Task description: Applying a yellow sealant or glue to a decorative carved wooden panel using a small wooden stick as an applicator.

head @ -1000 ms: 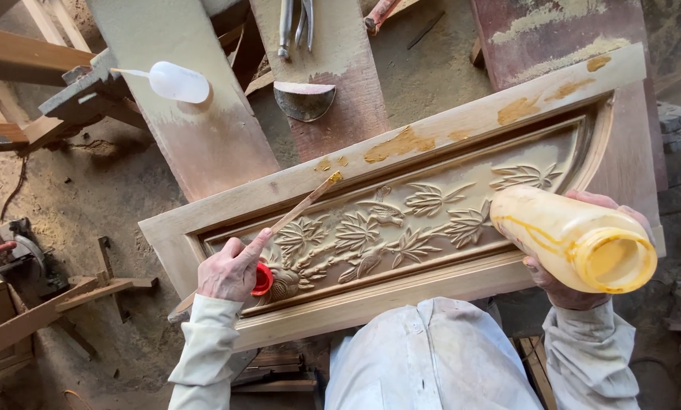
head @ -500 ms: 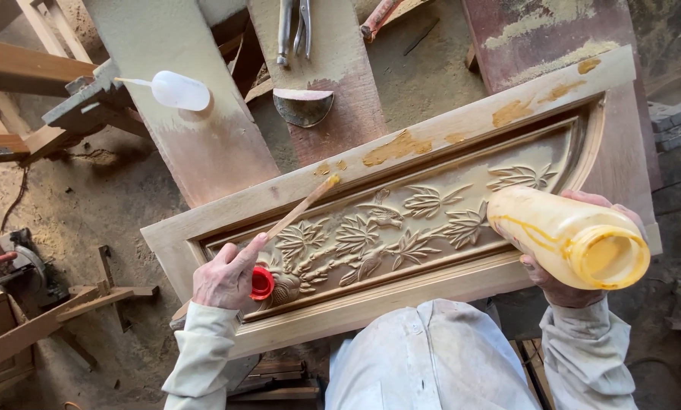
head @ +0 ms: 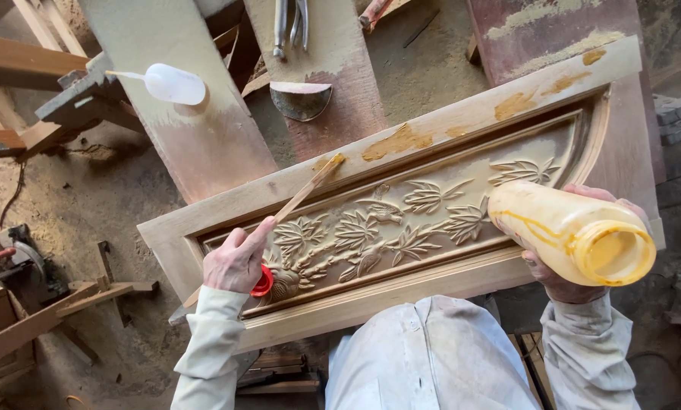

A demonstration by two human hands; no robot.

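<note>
The person's left hand (head: pixel 235 262) is pinching a thin wooden stick (head: pixel 304 191) between thumb and forefinger, with a small red cap (head: pixel 263 282) tucked under the palm, and the stick's tip is resting in a smear of yellow-brown paste (head: pixel 398 142) on the upper rail of a carved wooden panel (head: pixel 401 220), which is lying tilted across rough planks. The right hand (head: pixel 564 266) is wrapping its fingers around a translucent plastic bottle (head: pixel 572 231) of yellowish glue, holding it on its side just over the panel's right end. The stick is looking light and rather stiff, so a fingertip hold near its lower end is suiting it; the bottle is looking soft-walled and probably slick with drips, so it is calling for a full grasp round its middle. A white squeeze bottle (head: pixel 172 83) is lying well apart on a plank
</note>
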